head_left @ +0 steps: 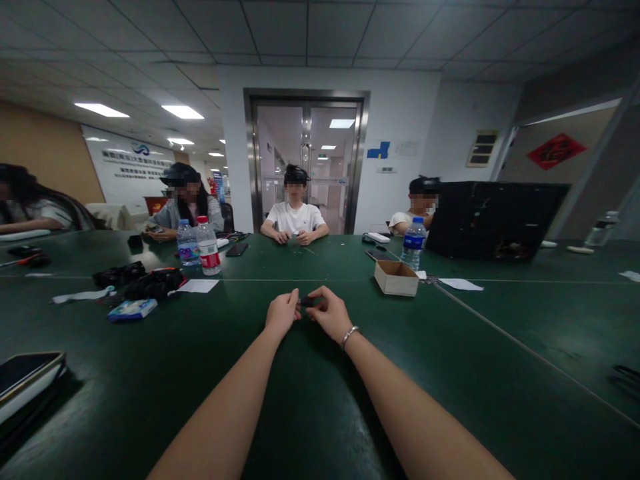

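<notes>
Between my two hands is a small dark object (307, 302), too small to name. My left hand (283, 313) has its fingers closed on the object's left end. From the other side, my right hand (331, 315) pinches the right end, with a silver bracelet (349, 337) at that wrist. Both hands are held over the middle of the green table (310, 380). The fingers cover part of the object.
An open cardboard box (397, 281) stands right of my hands, before a water bottle (413, 243) and a large black monitor (495, 220). Left are black gear (150, 283), a tissue pack (132, 310) and two bottles (207, 247). Several people sit around the table.
</notes>
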`<state>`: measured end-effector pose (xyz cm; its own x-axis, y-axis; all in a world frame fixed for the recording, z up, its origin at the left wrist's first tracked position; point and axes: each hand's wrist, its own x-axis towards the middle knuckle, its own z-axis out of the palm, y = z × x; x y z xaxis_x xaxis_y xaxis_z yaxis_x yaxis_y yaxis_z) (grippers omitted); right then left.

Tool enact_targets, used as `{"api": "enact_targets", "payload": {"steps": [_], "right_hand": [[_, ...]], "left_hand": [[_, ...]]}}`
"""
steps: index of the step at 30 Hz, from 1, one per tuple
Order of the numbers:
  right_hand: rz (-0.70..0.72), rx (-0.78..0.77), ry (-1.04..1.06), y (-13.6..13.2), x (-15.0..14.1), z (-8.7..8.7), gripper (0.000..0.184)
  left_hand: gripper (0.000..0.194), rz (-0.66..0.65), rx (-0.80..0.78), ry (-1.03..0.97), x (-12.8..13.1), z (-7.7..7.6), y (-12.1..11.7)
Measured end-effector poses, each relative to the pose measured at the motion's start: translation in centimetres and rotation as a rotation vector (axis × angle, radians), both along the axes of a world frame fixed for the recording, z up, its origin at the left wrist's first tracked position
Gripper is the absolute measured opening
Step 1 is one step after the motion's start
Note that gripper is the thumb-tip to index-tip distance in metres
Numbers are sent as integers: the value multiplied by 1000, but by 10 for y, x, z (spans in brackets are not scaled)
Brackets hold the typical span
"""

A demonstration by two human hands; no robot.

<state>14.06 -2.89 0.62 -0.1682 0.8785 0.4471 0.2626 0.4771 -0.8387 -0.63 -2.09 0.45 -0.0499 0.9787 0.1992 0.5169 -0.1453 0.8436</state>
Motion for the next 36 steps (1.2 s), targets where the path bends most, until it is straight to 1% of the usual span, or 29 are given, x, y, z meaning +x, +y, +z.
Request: {"api": "enact_targets", "payload": {"steps": [4,7,11,14,16,19,23,26,30,36], "right_hand": [[33,-133,123,6,5,-4,25],[46,-184,151,11,10,-7,24],[60,-260,151,14,12,-8,17],[54,-311,131,15,11,-7,10],[54,-326,109,14,11,-6,12],[56,-326,77,12,11,-3,13],[102,-324,77,10,10,-3,6],[118,-277,73,9,9,-4,8],[107,-197,54,6,8,-4,14],[112,-186,67,2,8,-1,21]], "left_hand": [[43,-119,35,-91,-1,-10,5],[37,-158,45,-149,-2,-14,8],[32,-206,70,-184,-4,-14,8],[34,-230,66,-188,-4,-13,7],[38,-229,58,-169,-5,-12,6],[45,-202,45,-81,-5,-10,5],[53,-126,28,19,-8,-10,6],[54,-105,-1,17,-10,-9,8],[54,-90,-26,-2,-10,-8,8],[53,-101,-44,-27,-10,-8,9]]}}
